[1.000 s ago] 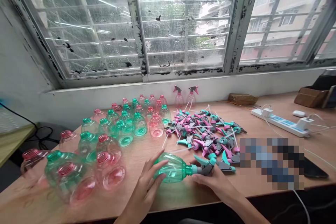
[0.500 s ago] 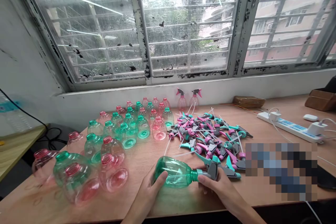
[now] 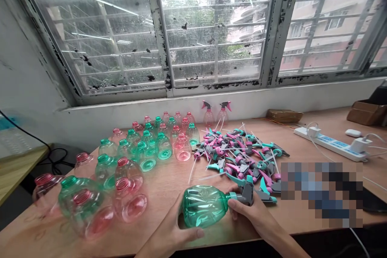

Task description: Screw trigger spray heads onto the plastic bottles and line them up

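Gripping the grey spray head (image 3: pixel 248 192) at the neck of a sideways green bottle (image 3: pixel 205 206) near the desk's (image 3: pixel 169 181) front edge, the right hand (image 3: pixel 252 210) faces the left hand (image 3: pixel 173 227), spread wide around the base; whether that one touches, I can't tell.

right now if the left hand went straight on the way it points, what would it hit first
Most likely the green bottle, turned sideways right in front of the left hand, its neck toward the right hand; whether bottle and left hand touch is hard to tell.
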